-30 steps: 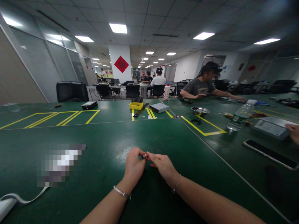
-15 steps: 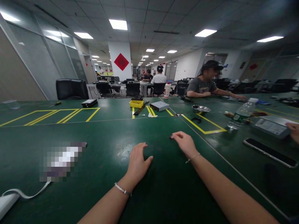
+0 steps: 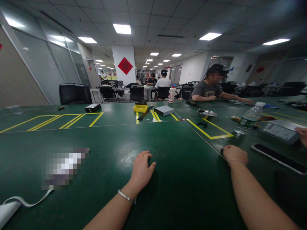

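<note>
My left hand (image 3: 142,169) rests low over the green table (image 3: 103,179), fingers stretched forward and thumb apart, with nothing in it. Farther right, my right hand (image 3: 236,155) is closed, its fingers curled toward the tabletop beside the thin pale seam line. Something small and dark shows at its fingertips, too little to name. Close to that hand, on its right, lies a black phone (image 3: 279,158). A metal bowl (image 3: 207,113) and a small black curved piece (image 3: 202,124) are beyond it, by a yellow tape outline.
A clear water bottle (image 3: 249,119) stands at right, near a grey metal box (image 3: 280,131) touched by another person's hand (image 3: 302,134). Farther back are a yellow tray (image 3: 140,108), a silver box (image 3: 164,110) and a seated person (image 3: 208,88). A blurred-out object (image 3: 66,167) with a cable lies left.
My right hand has moved right across the table, and its fingers are now curled down near the phone. My left hand has stayed almost in place.
</note>
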`<state>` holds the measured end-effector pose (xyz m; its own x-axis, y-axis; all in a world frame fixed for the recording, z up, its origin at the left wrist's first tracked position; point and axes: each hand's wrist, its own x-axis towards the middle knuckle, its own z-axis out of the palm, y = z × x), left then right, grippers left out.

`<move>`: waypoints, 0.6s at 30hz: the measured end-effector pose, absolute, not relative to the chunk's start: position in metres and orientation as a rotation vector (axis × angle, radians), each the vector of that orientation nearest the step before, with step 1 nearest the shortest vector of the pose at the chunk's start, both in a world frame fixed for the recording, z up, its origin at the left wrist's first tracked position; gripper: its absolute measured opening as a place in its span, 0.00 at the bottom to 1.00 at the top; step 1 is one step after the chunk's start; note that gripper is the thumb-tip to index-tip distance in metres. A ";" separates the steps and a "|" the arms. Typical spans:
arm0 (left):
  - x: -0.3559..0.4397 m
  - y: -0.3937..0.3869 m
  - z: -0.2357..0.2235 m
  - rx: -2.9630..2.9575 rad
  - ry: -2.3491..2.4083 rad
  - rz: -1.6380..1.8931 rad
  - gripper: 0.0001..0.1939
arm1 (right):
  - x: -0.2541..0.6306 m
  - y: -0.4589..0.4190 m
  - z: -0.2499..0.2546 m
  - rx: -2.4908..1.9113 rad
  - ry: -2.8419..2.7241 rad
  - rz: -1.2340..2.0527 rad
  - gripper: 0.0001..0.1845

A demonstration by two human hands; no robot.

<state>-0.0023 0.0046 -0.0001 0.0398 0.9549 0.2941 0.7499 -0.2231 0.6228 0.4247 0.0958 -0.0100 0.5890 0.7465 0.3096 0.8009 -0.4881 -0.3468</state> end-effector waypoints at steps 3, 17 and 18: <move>-0.002 0.005 0.001 2.033 1.738 0.925 0.12 | 0.424 0.094 -0.008 -2.487 -1.080 0.017 0.16; -0.001 0.001 0.001 2.136 1.674 0.722 0.20 | 0.246 0.083 0.020 -1.542 -2.247 -0.067 0.24; -0.001 0.001 0.001 2.132 1.682 0.725 0.22 | 0.228 0.074 0.018 -1.473 -2.325 0.032 0.25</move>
